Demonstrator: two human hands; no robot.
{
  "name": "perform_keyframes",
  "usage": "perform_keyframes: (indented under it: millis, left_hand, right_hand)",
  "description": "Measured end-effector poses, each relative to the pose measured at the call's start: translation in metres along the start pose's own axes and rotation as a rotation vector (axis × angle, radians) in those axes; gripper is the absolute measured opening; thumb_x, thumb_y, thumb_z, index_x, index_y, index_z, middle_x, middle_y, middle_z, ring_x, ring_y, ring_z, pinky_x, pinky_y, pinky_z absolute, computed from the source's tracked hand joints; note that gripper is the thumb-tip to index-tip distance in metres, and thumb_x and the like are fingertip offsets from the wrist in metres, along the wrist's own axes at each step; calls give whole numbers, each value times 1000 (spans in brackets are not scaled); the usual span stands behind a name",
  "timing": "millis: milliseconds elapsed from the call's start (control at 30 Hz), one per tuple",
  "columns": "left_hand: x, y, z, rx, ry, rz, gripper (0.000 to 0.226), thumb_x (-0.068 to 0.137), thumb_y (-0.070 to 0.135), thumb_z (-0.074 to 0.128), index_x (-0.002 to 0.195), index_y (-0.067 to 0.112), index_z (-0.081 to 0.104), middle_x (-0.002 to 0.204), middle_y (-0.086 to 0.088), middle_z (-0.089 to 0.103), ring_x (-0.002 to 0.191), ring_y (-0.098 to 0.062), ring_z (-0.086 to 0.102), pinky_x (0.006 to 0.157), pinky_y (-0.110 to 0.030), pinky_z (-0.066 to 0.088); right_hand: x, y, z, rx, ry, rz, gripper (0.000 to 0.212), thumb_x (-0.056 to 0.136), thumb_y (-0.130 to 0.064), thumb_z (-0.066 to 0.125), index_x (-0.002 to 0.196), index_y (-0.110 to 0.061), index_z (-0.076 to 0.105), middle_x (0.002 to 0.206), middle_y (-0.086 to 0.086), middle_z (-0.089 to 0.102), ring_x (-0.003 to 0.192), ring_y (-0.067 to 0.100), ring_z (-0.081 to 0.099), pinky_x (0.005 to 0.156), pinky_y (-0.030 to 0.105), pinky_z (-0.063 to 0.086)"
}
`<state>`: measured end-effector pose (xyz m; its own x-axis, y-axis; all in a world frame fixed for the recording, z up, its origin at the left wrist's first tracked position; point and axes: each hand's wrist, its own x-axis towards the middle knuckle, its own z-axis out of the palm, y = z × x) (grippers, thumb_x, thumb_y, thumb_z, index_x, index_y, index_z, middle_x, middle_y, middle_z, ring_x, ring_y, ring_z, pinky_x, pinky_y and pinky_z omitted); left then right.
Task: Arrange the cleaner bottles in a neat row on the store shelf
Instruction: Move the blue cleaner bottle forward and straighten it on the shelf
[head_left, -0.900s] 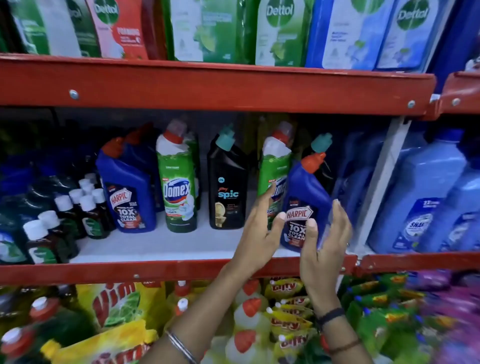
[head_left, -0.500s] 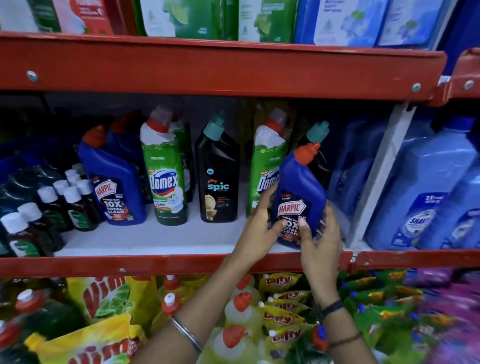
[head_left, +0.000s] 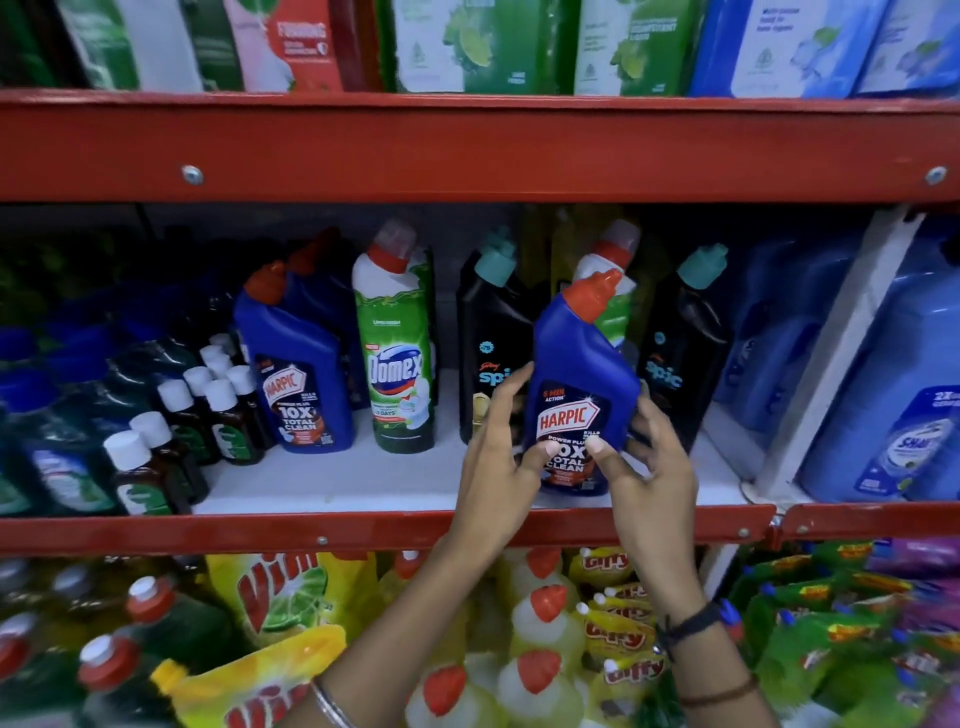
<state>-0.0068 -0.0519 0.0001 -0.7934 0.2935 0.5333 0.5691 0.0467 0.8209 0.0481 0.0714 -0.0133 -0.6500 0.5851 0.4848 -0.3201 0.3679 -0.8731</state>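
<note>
A blue Harpic bottle (head_left: 582, 364) with a red cap stands near the front of the white middle shelf (head_left: 332, 483). My left hand (head_left: 498, 457) grips its left side and my right hand (head_left: 649, 467) grips its right side, both thumbs on the label. Left of it stand a black Spic bottle (head_left: 485, 332), a green Domex bottle (head_left: 397, 343) and another blue Harpic bottle (head_left: 296, 374). A second Domex bottle (head_left: 610, 260) is mostly hidden behind the held one. A second Spic bottle (head_left: 685, 338) stands to the right.
The red front lip (head_left: 260, 530) runs below the bottles and a red beam (head_left: 467, 150) above. Small white-capped dark bottles (head_left: 171, 441) crowd the left. Large pale blue jugs (head_left: 893, 395) sit right of a white upright (head_left: 831, 364). Dish-soap bottles and pouches fill the shelf underneath.
Both hands closed on the right-hand Harpic bottle and slid it leftward, toward the front edge, in front of the second Domex bottle. The camera has moved closer.
</note>
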Motion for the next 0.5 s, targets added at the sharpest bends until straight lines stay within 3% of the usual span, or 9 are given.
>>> perform_keyframes:
  millis: [133, 267, 400, 500]
  left_hand:
    - [-11, -5, -47, -22, 69, -15, 78, 85, -2, 63, 128, 56, 33, 123, 16, 57, 109, -7, 61, 81, -25, 58]
    - [-22, -9, -96, 4, 135, -25, 75, 87, -3, 62, 129, 53, 35, 128, 12, 56, 112, -3, 59, 74, -11, 53]
    - [-30, -17, -140, 51, 210, -50, 76, 87, -1, 61, 127, 58, 34, 122, 26, 55, 112, 1, 58, 77, -9, 51]
    - [-34, -26, -167, 63, 250, -85, 76, 88, -1, 61, 126, 60, 34, 110, 39, 57, 104, 7, 61, 76, -8, 51]
  right_hand:
    - [-15, -17, 38, 30, -58, -16, 52, 82, -6, 69, 131, -16, 53, 106, -7, 66, 89, -19, 59, 68, 0, 45]
    - [-31, -29, 81, 81, -120, -19, 54, 80, -10, 73, 130, -20, 55, 107, -13, 66, 94, -9, 63, 70, 5, 50]
    - [-48, -41, 125, 123, -177, -17, 54, 79, -15, 74, 129, -21, 56, 107, -14, 67, 97, -3, 64, 72, 8, 52]
    - [-57, -47, 154, 134, -222, -30, 51, 79, -12, 74, 127, -17, 58, 104, -16, 67, 89, -11, 64, 69, 5, 48]
